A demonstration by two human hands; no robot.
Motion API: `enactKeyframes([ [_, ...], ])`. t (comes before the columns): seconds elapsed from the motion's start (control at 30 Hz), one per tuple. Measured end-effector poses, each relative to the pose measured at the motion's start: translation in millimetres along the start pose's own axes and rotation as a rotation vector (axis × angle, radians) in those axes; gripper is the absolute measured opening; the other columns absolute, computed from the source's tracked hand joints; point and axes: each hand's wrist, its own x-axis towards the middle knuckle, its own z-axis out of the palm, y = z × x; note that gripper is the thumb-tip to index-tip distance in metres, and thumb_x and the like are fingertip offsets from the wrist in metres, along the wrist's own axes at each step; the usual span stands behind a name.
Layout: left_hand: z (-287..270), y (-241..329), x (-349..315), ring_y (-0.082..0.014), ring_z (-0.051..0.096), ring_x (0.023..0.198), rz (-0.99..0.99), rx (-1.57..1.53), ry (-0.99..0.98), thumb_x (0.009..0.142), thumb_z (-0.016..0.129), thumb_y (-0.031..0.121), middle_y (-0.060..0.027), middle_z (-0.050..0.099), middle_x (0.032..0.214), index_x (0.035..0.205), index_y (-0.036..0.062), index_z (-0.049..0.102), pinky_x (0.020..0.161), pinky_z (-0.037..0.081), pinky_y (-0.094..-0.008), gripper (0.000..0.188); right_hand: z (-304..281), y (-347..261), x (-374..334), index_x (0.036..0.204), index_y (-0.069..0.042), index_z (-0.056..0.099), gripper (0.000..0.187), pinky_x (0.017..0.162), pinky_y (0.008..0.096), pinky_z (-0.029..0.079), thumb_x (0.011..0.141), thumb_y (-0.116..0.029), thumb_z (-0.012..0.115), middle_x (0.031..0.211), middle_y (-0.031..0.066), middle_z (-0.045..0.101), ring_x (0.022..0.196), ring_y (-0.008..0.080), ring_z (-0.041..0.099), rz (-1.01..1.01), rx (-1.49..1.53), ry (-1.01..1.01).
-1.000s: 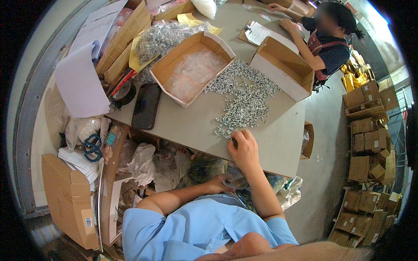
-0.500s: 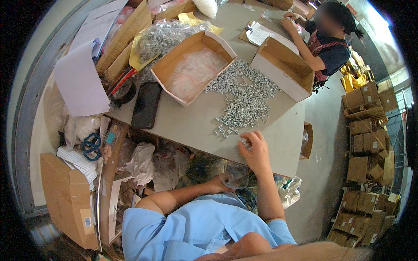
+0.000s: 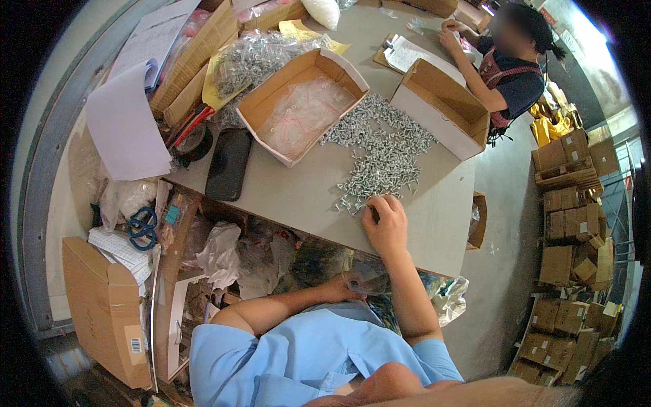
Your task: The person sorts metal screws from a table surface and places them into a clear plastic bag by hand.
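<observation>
Right hand (image 3: 386, 222): fingers curled at the near edge of loose screws (image 3: 381, 157); whether they pinch one cannot be told
Left hand (image 3: 336, 289): closed on a clear plastic bag (image 3: 367, 274)
Tabletop (image 3: 441, 220): grey, screws spread between two open boxes (image 3: 434, 125)
Room: co-worker (image 3: 505, 85) opposite, brown cartons (image 3: 563, 224) stacked at right

Whether the right hand's (image 3: 386, 224) fingertips, at the near end of the heap of small silver metal screws (image 3: 383, 146), pinch one is too small to tell. The left hand's (image 3: 337, 288) fingers blur into a clear, colourless plastic piece (image 3: 367, 275), bag or cup unclear, while at the far side the top edge cuts off a plump white plastic bag (image 3: 322, 10) and, far left, blue-backed white paper sheets (image 3: 146, 47).
</observation>
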Motion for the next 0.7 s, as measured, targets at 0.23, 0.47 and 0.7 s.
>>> enactKeyframes([
  [0.23,1,-19,4,-0.0198,0.061,0.087,0.146,0.061,0.035,0.075,0.079,0.027,-0.0101,0.067,0.09,0.094,0.0048,0.064,0.08,0.046,-0.0338,0.032,-45,-13,-34,0.089,-0.005,0.064,0.015,0.069,0.0398,0.05,0.075,-0.008,0.066,0.084,0.0132,0.061,0.076,0.0329,0.062,0.119,0.008,-0.338],
  [0.47,3,6,0,-0.0189,0.061,0.091,0.048,0.025,0.05,0.075,0.079,0.027,-0.0089,0.068,0.095,0.099,0.0041,0.064,0.083,0.046,-0.0337,0.036,-43,-22,-12,0.096,-0.006,0.065,0.021,0.069,0.0384,0.05,0.076,-0.011,0.067,0.084,0.0125,0.061,0.075,0.0321,0.062,0.189,0.244,-0.374],
  [0.7,0,2,0,-0.0189,0.062,0.085,-0.03,-0.001,0.026,0.074,0.081,0.029,-0.0084,0.069,0.09,0.098,0.0036,0.065,0.08,0.047,-0.0337,0.038,-8,-17,4,0.093,-0.005,0.062,0.018,0.079,0.0428,0.048,0.077,-0.012,0.065,0.092,0.0153,0.058,0.09,0.0356,0.057,-0.021,0.084,-0.182],
])
